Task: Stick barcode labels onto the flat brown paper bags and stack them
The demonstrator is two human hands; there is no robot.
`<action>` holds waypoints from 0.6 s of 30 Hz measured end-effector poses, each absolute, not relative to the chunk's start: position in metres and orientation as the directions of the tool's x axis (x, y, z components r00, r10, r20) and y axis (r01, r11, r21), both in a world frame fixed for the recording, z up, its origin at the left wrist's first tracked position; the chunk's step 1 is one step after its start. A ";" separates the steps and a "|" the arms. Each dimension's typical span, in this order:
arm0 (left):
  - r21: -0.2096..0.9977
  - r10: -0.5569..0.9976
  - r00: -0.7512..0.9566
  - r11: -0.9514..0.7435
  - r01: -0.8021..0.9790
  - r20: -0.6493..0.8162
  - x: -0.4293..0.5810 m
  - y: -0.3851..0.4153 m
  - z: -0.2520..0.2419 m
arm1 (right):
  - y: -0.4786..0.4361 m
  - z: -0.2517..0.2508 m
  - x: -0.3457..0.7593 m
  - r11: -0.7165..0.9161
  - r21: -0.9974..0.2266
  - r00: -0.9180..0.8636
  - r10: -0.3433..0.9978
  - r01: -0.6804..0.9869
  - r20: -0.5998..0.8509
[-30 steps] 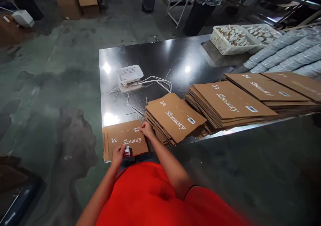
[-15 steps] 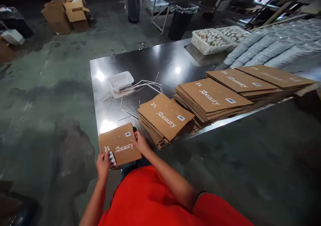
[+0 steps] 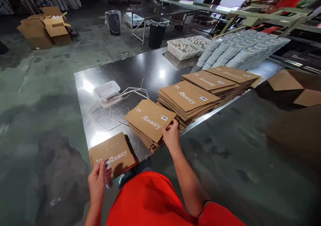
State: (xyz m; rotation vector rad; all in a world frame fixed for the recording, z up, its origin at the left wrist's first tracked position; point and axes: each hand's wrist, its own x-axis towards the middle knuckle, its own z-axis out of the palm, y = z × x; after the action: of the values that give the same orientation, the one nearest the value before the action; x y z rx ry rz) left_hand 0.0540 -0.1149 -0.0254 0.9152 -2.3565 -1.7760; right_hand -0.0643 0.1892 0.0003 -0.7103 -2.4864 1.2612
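Head view, left hand (image 3: 97,177) pinching label strip (image 3: 108,175), right hand (image 3: 172,136) extended, gripping carton (image 3: 149,119) by edge

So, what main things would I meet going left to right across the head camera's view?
Open brown cardboard boxes on the floor, the person's left hand, the small patterned strip it holds, the white-lettered brown cardboard stack that the right hand touches, that hand itself, a large brown cardboard box.

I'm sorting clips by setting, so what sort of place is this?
Probably a packing area in a workshop or warehouse: flat printed cardboard pieces stand in stacks along a metal table, and open cartons sit on the floor beyond.
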 end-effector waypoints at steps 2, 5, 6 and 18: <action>0.897 -0.414 -0.843 0.123 -0.425 -0.343 0.052 -0.098 -0.016 | 0.184 0.000 -0.057 0.604 -0.700 -0.801 0.593 0.382 0.075; 0.916 -0.357 -0.869 0.082 -0.394 -0.342 0.052 -0.076 0.002 | 0.165 0.012 -0.041 0.685 -0.647 -0.814 0.557 0.336 0.167; 0.924 -0.343 -0.881 0.079 -0.373 -0.326 0.052 -0.071 0.008 | 0.156 0.018 -0.036 0.691 -0.678 -0.858 0.483 0.250 0.175; 0.957 -0.228 -0.933 -0.155 -0.246 -0.277 0.050 -0.059 0.022 | 0.059 0.007 0.009 -0.170 -0.899 -0.871 -0.373 0.403 -0.320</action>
State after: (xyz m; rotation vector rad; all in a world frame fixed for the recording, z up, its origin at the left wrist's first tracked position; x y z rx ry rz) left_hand 0.0503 -0.0594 0.0215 0.5750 -2.0493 -2.3272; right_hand 0.0093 0.0592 0.0067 -0.0482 -2.2371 2.8895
